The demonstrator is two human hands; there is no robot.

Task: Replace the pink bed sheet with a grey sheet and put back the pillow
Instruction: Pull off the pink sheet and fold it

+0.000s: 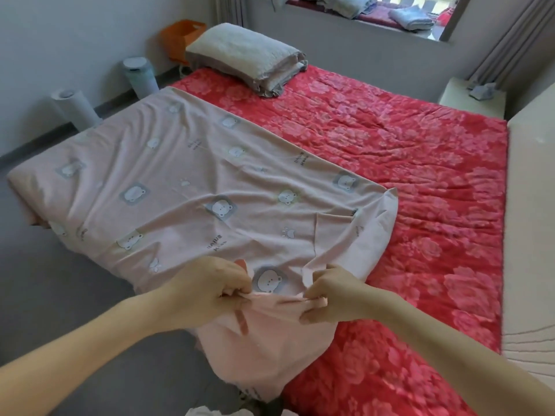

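The pink sheet [192, 187], printed with small bears in grey squares, lay folded back on itself over the left part of the bed. Its near edge was gathered between the 2 hands. The left hand [207, 289] had its fingers curled tight round a bunch of that edge, thumb on top. The right hand [333, 295], just beside it, pinched the same edge with fingers curled under and thumb pressing down. A short band of plain pink cloth was stretched taut between the 2 sets of fingers. Below the fingers a loose fold of the sheet hung down over the bed's near corner. Beyond the fingertips the sheet ran flat and lightly creased toward the far left, where it dropped over the bed's side.

To the right of the right hand's fingers, and beyond the sheet's folded edge, a red quilted cover [405, 163] with a rose pattern was bare. Well beyond the fingers, at the far end of that cover, sat the grey-white pillow [243, 52].

Past the pillow stood an orange box [180, 37]. Far to the left of the fingers, 2 white cylinders [141, 75] [76, 108] stood on the grey floor [75, 280]. A pale mattress [528, 205] ran along the far right. Folded cloths [411, 18] lay on the window ledge.
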